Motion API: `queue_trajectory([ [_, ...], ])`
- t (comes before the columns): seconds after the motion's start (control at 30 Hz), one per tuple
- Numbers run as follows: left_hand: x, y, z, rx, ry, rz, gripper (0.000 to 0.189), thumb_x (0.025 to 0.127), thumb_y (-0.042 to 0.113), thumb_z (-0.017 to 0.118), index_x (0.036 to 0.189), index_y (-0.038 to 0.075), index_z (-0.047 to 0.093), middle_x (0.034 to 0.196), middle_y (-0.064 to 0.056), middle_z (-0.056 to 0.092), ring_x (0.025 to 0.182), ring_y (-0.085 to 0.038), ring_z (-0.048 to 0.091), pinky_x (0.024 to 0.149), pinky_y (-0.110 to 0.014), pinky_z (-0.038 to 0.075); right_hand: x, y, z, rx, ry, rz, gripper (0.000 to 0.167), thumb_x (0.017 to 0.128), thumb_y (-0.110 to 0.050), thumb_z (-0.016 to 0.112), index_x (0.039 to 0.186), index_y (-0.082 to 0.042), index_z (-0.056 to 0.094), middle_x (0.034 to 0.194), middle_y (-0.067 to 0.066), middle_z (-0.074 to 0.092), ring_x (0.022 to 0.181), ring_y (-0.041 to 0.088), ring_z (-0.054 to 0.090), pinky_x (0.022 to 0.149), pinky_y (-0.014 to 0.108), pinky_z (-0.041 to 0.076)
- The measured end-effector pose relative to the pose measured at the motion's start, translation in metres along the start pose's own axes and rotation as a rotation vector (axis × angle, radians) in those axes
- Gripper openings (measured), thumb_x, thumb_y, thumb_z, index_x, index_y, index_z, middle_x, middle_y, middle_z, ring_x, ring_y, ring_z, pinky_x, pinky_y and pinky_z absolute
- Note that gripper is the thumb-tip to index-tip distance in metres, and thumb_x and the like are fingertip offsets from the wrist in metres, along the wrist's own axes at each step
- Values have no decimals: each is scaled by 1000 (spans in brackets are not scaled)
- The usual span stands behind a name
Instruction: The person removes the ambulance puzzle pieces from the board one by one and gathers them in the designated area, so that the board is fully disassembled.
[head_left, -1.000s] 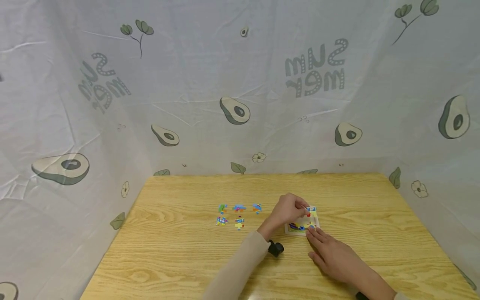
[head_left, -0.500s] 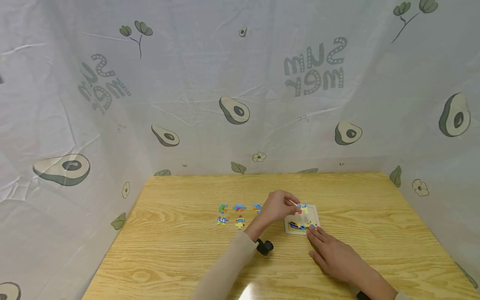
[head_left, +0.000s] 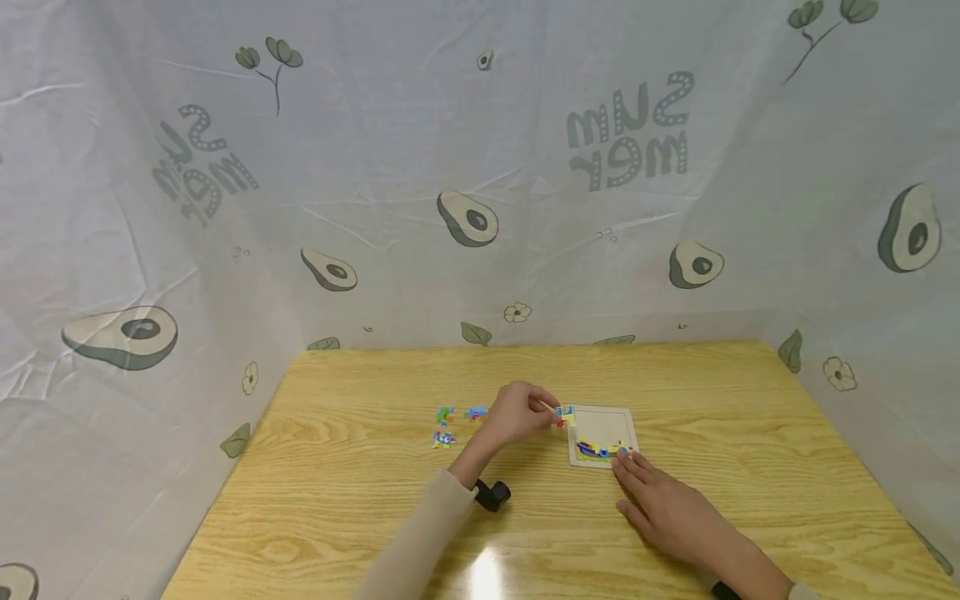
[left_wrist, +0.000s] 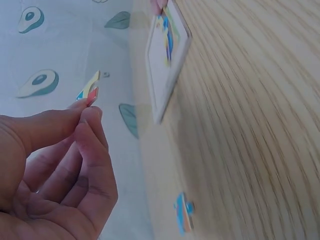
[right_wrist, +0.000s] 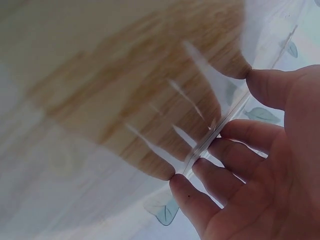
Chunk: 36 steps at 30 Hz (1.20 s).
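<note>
Near the tray (head_left: 602, 423), puzzle piece (head_left: 567, 414), free end rightward

The person wore a long, plain beige left sleeve (head_left: 420, 533), its cuff ending short of the bare left hand (head_left: 517, 412). A black strap with a rounded, knob-like housing (head_left: 493, 496) circled that wrist. Toward the tabletop's (head_left: 840, 500) right edge, a sliver of pale right sleeve (head_left: 802, 592) showed, with a black band (head_left: 724, 591) between it and the bare right hand (head_left: 667, 512).
</note>
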<state>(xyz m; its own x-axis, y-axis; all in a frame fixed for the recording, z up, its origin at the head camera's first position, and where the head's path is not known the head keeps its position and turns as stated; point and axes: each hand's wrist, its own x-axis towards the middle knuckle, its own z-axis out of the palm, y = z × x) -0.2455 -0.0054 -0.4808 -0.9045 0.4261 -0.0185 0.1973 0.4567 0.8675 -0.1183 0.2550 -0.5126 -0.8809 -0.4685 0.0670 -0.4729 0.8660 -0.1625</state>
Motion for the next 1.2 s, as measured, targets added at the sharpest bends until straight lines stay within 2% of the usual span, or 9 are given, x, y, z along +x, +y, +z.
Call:
queue_trajectory([
  [0.3,-13,-20,-16,57,17,3,15,95,9,75,108,4,82,91,-10,82,82,-23,78,64,-25,57,0,-2,-1,6,12,0,54,105,-33,65,147,0,59,154,20,57,142,40,57,109,53,52],
  [0.47,-22,-32,-21,112,18,-15,14,95,9,73,105,6,82,90,-7,81,77,-12,72,65,-24,56,-1,-2,-1,11,0,3,54,105,-33,64,147,1,59,154,21,58,141,41,57,108,54,52],
  [0.6,-27,-40,-23,154,42,-1,15,95,5,70,104,6,82,92,-7,80,76,-10,69,63,-23,53,-1,-1,-1,9,-3,5,54,105,-33,64,147,0,59,154,21,57,142,41,57,109,54,52],
  [0.83,-33,-42,-27,195,38,-5,15,95,5,71,105,4,82,93,-9,80,78,-12,69,64,-24,53,-1,-2,-1,11,6,-2,54,105,-32,64,147,1,59,154,21,57,141,41,57,109,54,51],
  [1.07,-34,-42,-29,236,33,-7,12,93,2,74,103,-1,80,93,-13,79,80,-17,72,64,-25,55,-1,-2,-1,12,5,5,54,105,-32,65,147,0,59,154,21,57,142,41,56,109,53,52],
  [1.17,-33,-43,-29,279,37,-1,11,94,2,74,102,-1,80,92,-12,80,80,-18,73,69,-32,60,-1,-2,-2,14,4,7,54,105,-32,65,148,0,59,154,21,57,142,40,56,109,53,52],
  [1.2,-33,-43,-29,300,39,2,11,94,2,74,102,0,80,92,-12,80,80,-17,73,77,-36,61,-1,-2,-2,15,2,7,54,105,-32,65,148,0,59,154,21,57,142,40,56,109,53,52],
])
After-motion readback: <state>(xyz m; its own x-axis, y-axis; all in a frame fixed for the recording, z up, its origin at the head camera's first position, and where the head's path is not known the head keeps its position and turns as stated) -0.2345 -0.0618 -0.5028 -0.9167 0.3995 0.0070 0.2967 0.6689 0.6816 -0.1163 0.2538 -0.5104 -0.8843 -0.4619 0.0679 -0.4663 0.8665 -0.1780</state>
